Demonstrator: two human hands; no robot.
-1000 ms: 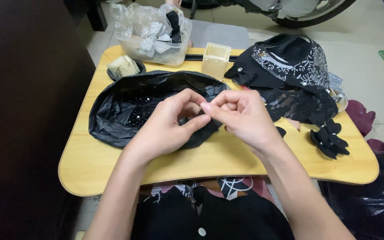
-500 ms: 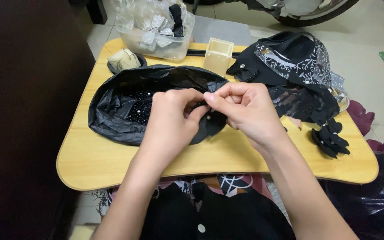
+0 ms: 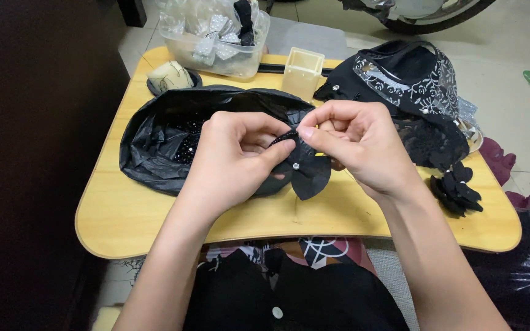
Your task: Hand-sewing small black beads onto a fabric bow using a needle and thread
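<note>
Both hands meet above the middle of a small yellow wooden table [image 3: 154,214]. My left hand [image 3: 234,156] and my right hand [image 3: 354,144] pinch the same small black fabric bow [image 3: 308,171], which has tiny clear gems on it. A thin beaded black strip [image 3: 284,137] runs between my left thumb and right fingertips at the bow's top. Just behind the hands lies an open black plastic bag [image 3: 154,144] with small dark beads [image 3: 186,140] inside.
At the table's back stand a clear plastic tub [image 3: 216,37] of silver and black bows, a small cream box [image 3: 302,72] and a dark dish [image 3: 170,78]. A black bag with silver lace [image 3: 406,79] lies at right, with a black fabric flower [image 3: 458,190] near the right edge.
The hands have drawn slightly apart and lowered toward me; the black bow now hangs visible between them, where earlier it was hidden inside the closed fingers.
</note>
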